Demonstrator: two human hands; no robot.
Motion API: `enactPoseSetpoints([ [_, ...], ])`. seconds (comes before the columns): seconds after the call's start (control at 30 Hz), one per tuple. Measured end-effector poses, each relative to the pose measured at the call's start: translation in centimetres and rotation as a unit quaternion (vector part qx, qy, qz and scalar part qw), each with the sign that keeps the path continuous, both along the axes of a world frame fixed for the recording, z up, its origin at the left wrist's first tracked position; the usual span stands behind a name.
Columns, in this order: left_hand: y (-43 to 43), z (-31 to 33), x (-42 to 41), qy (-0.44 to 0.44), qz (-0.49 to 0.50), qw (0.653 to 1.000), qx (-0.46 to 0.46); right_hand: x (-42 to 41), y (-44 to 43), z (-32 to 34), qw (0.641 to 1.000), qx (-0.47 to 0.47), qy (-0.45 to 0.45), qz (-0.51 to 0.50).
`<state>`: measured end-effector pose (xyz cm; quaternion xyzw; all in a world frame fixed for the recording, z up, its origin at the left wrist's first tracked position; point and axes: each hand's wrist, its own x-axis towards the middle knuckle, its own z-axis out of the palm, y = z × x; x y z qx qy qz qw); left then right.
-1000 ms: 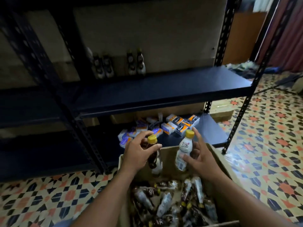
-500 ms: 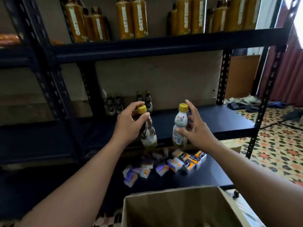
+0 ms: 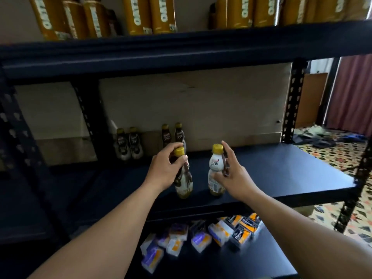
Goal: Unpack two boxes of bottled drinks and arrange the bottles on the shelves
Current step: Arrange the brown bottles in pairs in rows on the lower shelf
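Lowest shelf, 6 o'clock in the view: small packets (image 3: 201, 236) are lying loose in a scatter, with purple-and-white ones toward 7 o'clock and orange-and-black ones toward 5 o'clock. Both bare forearms are reaching up from the bottom corners. The left hand (image 3: 164, 172) is holding the dark-labelled bottle (image 3: 184, 186) high up, its grip curling round the neck just under the yellow cap. At 3 o'clock of it, the right hand (image 3: 234, 175) is holding the white-labelled bottle (image 3: 215, 168), its grip closing on the body from the side and one finger pointing up past the cap. Both bottles are standing upright, near each other but apart, over the front part of the middle shelf (image 3: 291, 178); whether their bases are touching the board, cannot tell. Further back, at 11 o'clock of the hands, four small yellow-capped bottles (image 3: 129, 146) are standing in two pairs against the rear wall. Above, at 12 o'clock, the top shelf (image 3: 181, 49) is carrying a row of tall amber bottles (image 3: 151, 15). Farthest, at 3 o'clock, a patterned floor (image 3: 338, 158) and a reddish curtain (image 3: 354, 93) are showing past the perforated upright (image 3: 291, 101).
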<state>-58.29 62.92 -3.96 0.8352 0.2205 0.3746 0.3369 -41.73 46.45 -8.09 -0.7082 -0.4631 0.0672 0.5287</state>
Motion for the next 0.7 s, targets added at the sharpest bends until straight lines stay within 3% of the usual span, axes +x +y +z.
enactPoseSetpoints([
  [0.23, 1.5, -2.8, 2.7, -0.029, -0.01, 1.0, 0.005, 2.4, 4.2, -2.6, 1.0, 0.011, -0.014, 0.003],
  [0.53, 1.9, -7.5, 3.1, -0.019, -0.015, 0.993, -0.115, 3.4, 3.8, -4.6, 0.999, -0.031, 0.029, 0.002],
  [0.7, 2.9, -8.2, 3.3, 0.015, -0.03, 0.995, -0.098, 3.9, 4.1, -4.8, 0.998, -0.031, 0.049, 0.012],
])
